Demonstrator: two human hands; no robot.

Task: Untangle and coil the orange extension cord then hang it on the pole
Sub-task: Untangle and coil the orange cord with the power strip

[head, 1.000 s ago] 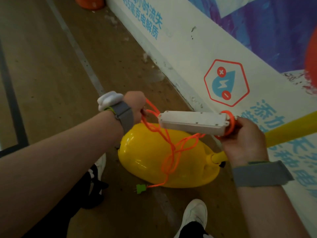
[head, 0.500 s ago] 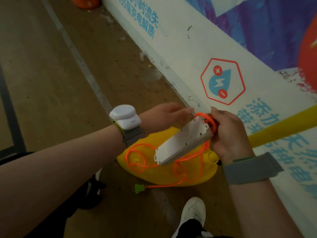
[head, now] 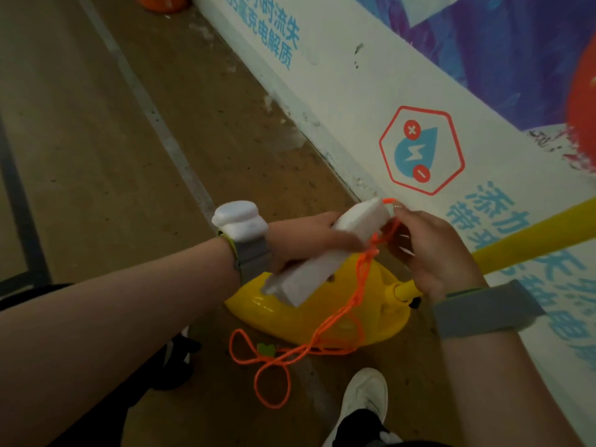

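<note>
Left hand: reached in from the left and gripped the white socket block about its middle; the fingers were curled round it, though blur hid just how they lay.
Right hand: was at the far end of the block, fingers bent inward and pinching the orange cord where it left the block; a small orange loop stood up above the fingertips.
Socket block: was held in the air, tilted, its far end high beside the right hand and its near end low over the yellow base.
Orange cord: hung from the right hand in several loose strands down across the front of the base; lower down it lay in tangled loops on the floor, just near of the base; none of it was on the pole.
Green plug: lay on the floor among the loops, left of the base's near edge.
Pole: yellow, slanted up to the right from a socket in the base and passed behind the right wrist.
Wrists: a white device on a grey strap sat on the left; a grey band wrapped the right.
Wall: white, ran along the far right, with blue lettering and a red hexagon sign.
Shoe: white, on the floor near the loops.
</note>
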